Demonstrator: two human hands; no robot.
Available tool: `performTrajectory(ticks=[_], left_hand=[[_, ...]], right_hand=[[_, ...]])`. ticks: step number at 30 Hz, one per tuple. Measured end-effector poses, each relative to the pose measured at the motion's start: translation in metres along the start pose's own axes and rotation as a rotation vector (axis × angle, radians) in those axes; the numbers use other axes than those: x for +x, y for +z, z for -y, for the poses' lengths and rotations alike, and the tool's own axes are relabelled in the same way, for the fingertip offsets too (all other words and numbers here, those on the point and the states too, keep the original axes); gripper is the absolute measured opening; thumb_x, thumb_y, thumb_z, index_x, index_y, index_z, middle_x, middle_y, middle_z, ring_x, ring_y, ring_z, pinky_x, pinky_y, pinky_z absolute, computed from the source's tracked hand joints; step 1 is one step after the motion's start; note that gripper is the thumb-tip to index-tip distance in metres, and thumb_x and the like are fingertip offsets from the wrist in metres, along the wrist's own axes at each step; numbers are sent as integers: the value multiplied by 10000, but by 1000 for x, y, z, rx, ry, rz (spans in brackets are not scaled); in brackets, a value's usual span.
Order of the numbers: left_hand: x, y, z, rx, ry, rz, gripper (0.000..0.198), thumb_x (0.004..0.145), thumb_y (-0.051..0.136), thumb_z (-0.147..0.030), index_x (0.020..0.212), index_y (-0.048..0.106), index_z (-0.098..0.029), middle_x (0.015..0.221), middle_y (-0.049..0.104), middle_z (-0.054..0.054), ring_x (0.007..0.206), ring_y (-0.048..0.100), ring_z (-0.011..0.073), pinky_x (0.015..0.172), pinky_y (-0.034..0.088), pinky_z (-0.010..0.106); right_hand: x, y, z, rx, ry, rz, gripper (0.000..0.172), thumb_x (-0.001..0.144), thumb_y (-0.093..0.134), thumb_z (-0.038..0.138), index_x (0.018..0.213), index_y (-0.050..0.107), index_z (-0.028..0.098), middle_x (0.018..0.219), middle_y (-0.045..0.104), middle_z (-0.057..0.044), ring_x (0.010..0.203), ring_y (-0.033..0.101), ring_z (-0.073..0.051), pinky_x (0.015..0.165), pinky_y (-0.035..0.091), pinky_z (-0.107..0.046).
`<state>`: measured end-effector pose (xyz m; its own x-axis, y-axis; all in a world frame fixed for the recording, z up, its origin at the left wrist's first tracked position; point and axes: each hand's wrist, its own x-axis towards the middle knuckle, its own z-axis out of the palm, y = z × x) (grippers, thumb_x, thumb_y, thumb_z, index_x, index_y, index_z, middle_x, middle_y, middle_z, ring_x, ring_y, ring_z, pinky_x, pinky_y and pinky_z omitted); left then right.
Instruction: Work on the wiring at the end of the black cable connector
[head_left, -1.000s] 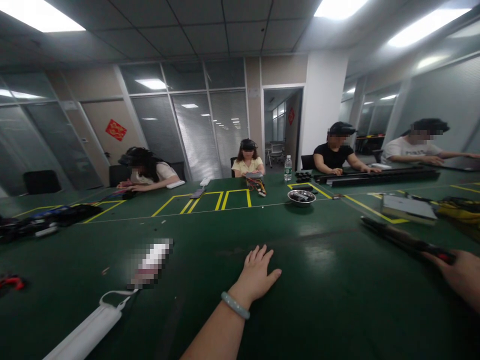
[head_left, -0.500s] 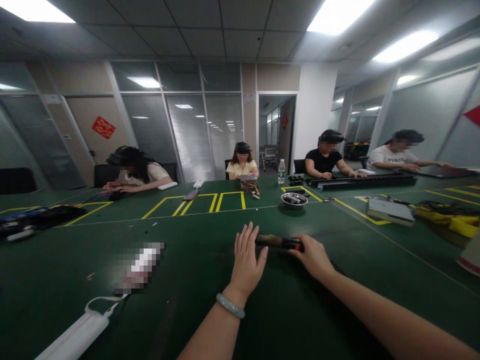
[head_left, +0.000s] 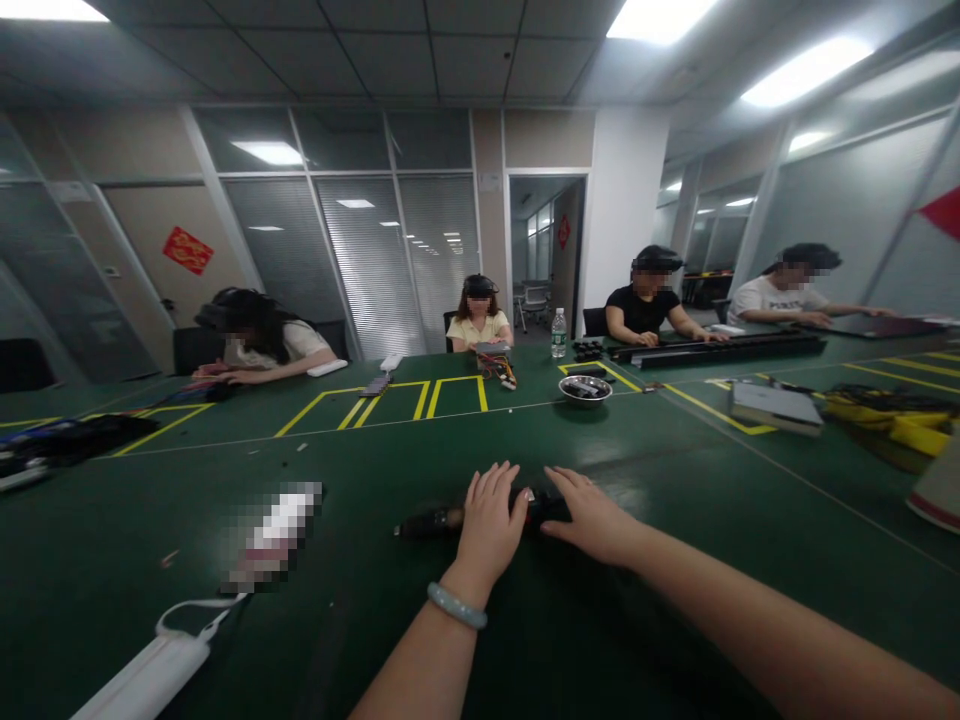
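Observation:
A dark electric screwdriver (head_left: 433,522) lies nearly level across the green table, its narrow tip pointing left. My left hand (head_left: 491,525) is over its middle, fingers stretched out and thumb apart, hiding part of the body. Further along, my right hand (head_left: 596,515) is at the tool's other end, with straight fingers above it and the thumb on the near side. The fingers are not wrapped round the tool. A pale green bangle (head_left: 456,606) circles my left wrist.
To the left lie a blurred-out device (head_left: 277,535) and a white power bank (head_left: 154,670) on a strap. Ahead are a metal bowl (head_left: 585,391) of small parts and a water bottle (head_left: 558,334). A grey box (head_left: 776,408) lies right. Several people sit across the table.
The screwdriver has shifted left and nearer, so its tip now shows left of my left hand. My right hand has moved left beside my left hand, and its fingers have straightened.

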<state>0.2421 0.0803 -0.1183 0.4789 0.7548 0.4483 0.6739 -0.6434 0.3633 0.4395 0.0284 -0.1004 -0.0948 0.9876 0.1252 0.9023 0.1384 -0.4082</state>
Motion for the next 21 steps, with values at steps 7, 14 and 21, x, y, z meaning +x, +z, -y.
performTrajectory(ticks=[7, 14, 21], left_hand=[[-3, -1, -2, -20, -4, 119, 479, 962, 336, -551, 1338, 482, -293, 1354, 536, 17, 1262, 458, 250, 1088, 298, 476], [-2, -5, -9, 23, -19, 165, 510, 927, 421, -562, 1353, 466, -286, 1296, 541, 44, 1190, 476, 272, 1030, 336, 454], [-3, -11, -19, 83, 24, 149, 424, 787, 682, -461, 1159, 597, -278, 1153, 539, 42, 1094, 483, 269, 941, 375, 413]], right_hand=[[-50, -36, -29, -78, 153, 139, 247, 803, 627, 455, 929, 705, 258, 933, 662, -48, 813, 634, -228, 669, 444, -306], [-51, -28, -28, 43, 209, 298, 223, 752, 670, 438, 811, 730, 232, 761, 703, -9, 703, 643, -188, 550, 397, -249], [-17, -27, -23, 410, -7, 362, 256, 726, 721, 418, 834, 729, 187, 785, 695, -3, 677, 595, -140, 600, 408, -218]])
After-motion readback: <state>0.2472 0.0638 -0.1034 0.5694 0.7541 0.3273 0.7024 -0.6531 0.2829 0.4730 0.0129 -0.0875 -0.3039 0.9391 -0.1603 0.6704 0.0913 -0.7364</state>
